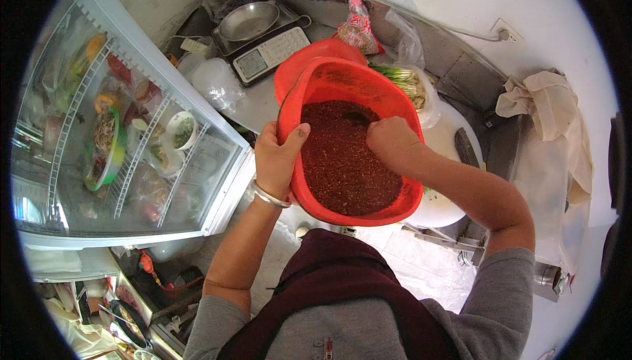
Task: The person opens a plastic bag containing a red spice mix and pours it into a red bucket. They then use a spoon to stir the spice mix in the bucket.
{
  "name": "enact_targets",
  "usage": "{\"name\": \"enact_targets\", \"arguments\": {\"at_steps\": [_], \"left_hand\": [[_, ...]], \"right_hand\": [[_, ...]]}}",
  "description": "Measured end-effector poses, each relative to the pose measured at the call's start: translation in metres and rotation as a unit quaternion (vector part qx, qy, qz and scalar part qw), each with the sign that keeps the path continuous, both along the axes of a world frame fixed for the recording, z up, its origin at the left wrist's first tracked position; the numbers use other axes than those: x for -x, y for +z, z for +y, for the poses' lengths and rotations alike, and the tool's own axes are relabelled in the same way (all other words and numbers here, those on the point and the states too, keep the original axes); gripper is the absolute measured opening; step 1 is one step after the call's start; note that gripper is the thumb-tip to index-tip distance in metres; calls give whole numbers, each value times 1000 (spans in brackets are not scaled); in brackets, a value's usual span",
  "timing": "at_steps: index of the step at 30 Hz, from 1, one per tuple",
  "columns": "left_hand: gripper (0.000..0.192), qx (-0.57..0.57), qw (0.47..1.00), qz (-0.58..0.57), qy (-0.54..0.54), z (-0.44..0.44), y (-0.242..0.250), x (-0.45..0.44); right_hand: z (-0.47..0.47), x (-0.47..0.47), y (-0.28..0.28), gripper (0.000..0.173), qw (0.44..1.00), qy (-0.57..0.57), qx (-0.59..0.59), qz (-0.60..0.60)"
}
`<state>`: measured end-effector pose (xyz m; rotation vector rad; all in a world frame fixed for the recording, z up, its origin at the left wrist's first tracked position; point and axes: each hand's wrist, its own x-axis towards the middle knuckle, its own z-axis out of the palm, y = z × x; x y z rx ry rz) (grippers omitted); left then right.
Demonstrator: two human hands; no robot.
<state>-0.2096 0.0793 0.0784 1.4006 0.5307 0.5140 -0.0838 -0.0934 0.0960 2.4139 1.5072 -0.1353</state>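
My left hand grips the left rim of a red plastic tub, thumb inside and fingers outside. The tub is held up in front of my body. Inside lies a dark red, coarse ground mass that looks like chili flakes. My right hand reaches over the right rim, its fingers curled close to the flakes. A dark patch shows just left of those fingers; whether it is a scoop or a hollow is unclear. Another red plastic piece, possibly a lid, is partly hidden behind the tub.
A digital scale with a metal pan stands on the counter behind. Near it are a printed bag and scallions. A knife lies on a round white board at right. A glass-door fridge stands close on the left.
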Motion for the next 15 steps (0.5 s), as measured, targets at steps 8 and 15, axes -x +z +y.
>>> {"name": "enact_targets", "arguments": {"at_steps": [8, 15], "left_hand": [[34, -56, 998, 4, 1, -2, 1, 1], [31, -44, 999, 13, -8, 0, -1, 2]], "right_hand": [[21, -31, -56, 16, 978, -76, -76, 176], [56, -29, -78, 17, 962, -18, -152, 226]]}}
